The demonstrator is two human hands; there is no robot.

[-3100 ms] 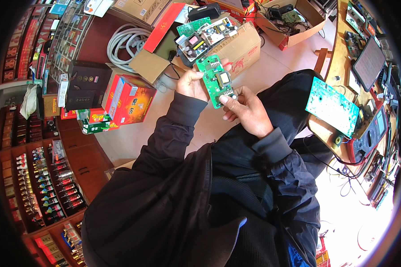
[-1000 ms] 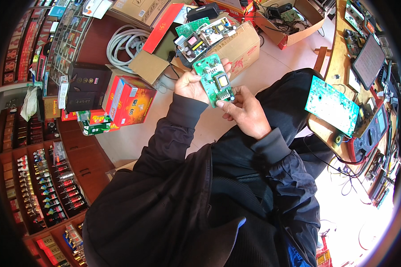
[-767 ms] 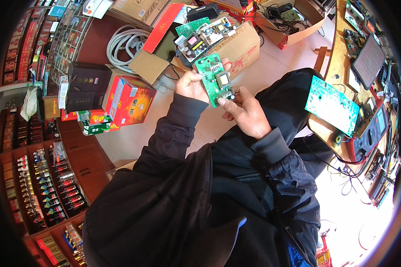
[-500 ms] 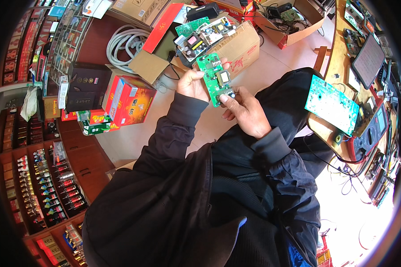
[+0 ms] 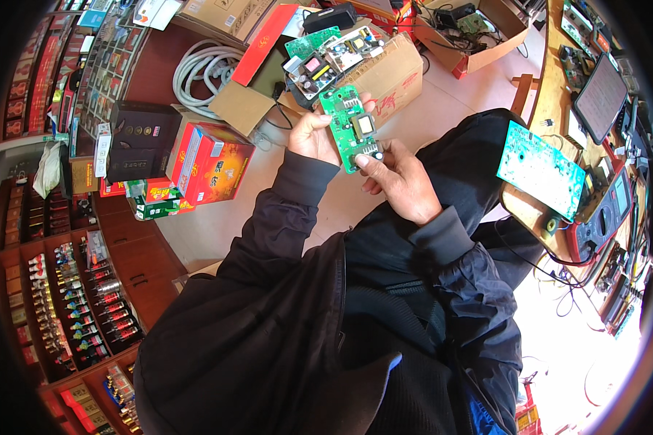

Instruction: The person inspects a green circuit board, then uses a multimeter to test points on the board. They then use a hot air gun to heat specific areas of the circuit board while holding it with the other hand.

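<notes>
A green circuit board is held up between my two hands, its component side facing up. It carries a yellowish transformer, metal heatsinks and small capacitors. My left hand grips its left side, with the thumb along the edge and fingertips showing at the far right corner. My right hand pinches the board's near right end, thumb on top beside a heatsink. The fingers under the board are partly hidden. Just beyond it, more circuit boards lie on an open cardboard box.
On the right, a wooden table bears a large green board, a red multimeter and a tablet. A coiled grey hose and a red carton stand left. Another box holds cables. Shelves of bottles line the far left.
Both hands keep their hold on the circuit board. Any shift of the board or my fingers is very slight; the surroundings look the same.
</notes>
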